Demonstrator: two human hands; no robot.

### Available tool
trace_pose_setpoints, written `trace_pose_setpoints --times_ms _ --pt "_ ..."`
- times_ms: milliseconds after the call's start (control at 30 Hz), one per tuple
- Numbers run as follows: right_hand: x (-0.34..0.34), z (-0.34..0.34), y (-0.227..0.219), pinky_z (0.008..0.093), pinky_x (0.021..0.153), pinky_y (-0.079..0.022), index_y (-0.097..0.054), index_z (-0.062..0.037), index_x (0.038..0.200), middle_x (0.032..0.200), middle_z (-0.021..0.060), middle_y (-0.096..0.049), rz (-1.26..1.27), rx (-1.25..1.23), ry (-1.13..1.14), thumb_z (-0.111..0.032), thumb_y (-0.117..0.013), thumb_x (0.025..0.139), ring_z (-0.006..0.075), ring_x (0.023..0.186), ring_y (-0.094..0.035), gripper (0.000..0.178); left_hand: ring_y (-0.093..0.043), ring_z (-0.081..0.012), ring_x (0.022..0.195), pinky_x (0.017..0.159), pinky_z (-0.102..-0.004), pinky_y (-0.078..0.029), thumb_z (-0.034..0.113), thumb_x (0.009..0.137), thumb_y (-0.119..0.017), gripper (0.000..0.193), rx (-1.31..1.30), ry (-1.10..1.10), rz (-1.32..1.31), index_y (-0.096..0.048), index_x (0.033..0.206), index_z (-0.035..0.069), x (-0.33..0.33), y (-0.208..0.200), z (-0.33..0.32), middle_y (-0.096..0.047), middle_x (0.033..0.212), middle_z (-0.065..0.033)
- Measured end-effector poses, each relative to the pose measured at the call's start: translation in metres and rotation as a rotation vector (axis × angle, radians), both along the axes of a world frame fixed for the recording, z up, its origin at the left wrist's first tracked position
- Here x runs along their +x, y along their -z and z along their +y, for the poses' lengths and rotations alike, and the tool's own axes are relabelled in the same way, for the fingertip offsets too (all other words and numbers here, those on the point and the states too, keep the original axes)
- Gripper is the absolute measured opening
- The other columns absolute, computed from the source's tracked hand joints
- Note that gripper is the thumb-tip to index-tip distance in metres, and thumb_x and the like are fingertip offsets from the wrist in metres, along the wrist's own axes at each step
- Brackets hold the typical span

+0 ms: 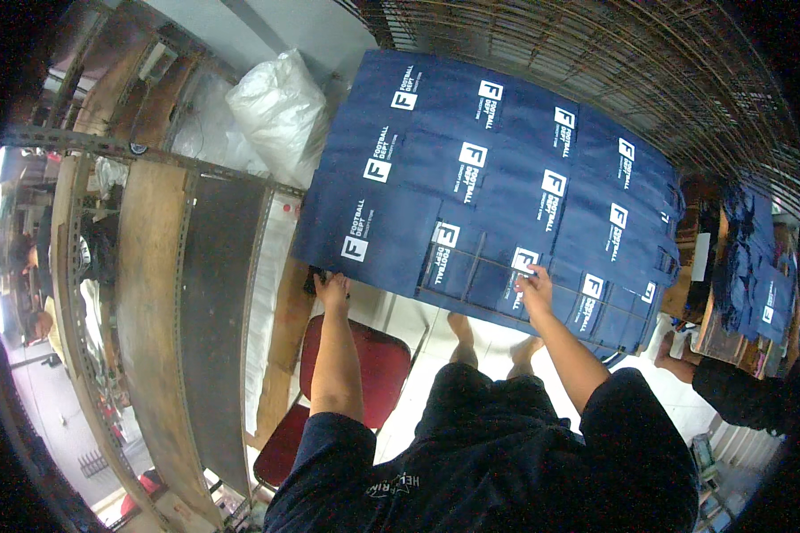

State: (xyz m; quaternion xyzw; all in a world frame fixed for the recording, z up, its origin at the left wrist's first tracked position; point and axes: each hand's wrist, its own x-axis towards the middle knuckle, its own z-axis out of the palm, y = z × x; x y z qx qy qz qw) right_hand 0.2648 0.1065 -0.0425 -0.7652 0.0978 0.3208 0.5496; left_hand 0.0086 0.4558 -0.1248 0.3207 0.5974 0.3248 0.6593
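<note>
Dark blue printed fabric bags [507, 124] lie flat in rows before me, white square logos and lettering on them. A thin wire rack [471, 258] shows as crossing lines over the near rows. My right hand [534, 289] is at this rack, thumb and fingers pinched on one of its wires above a printed logo. At the near left corner of the blue fabric, my left hand [332, 290] is closed around something dark just under the edge; what it grips is mostly hidden.
Rusty wire racks [542, 35] are stacked above the far side. A white plastic sack [278, 107] stands far left, beside metal-framed shelves [156, 293]. A red-seated chair [364, 360] is below my left arm. More blue bags [756, 258] and another person's leg [729, 391] are at right.
</note>
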Motion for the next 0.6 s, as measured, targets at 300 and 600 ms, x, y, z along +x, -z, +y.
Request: trace_pose_setpoints --times_ms 300,600 --pt "-0.003 -0.132 0.017 0.0253 0.051 -0.043 -0.051 -0.0089 0.106 0.074 0.0047 -0.060 -0.128 -0.031 0.081 -0.003 -0.058 0.076 0.0105 0.062 -0.056 0.031 -0.053 -0.0247 0.094 0.072 -0.0364 -0.048 0.006 0.078 -0.059 0.069 0.122 0.144 0.038 -0.020 0.136 0.009 -0.008 -0.024 -0.058 -0.045 0.114 -0.0143" --pt "0.107 -0.382 -0.054 0.0292 0.055 -0.044 -0.057 -0.0034 0.083 0.062 0.0079 -0.057 -0.917 -0.495 0.558 -0.003 -0.056 0.074 0.0122 0.058 -0.054 0.009 -0.051 -0.0138 0.067 0.052 -0.0270 -0.043 0.007 0.079 -0.057 0.053 0.100 1.083 0.373 -0.035 0.127 0.005 -0.107 0.061 -0.233 -0.051 0.104 -0.0096"
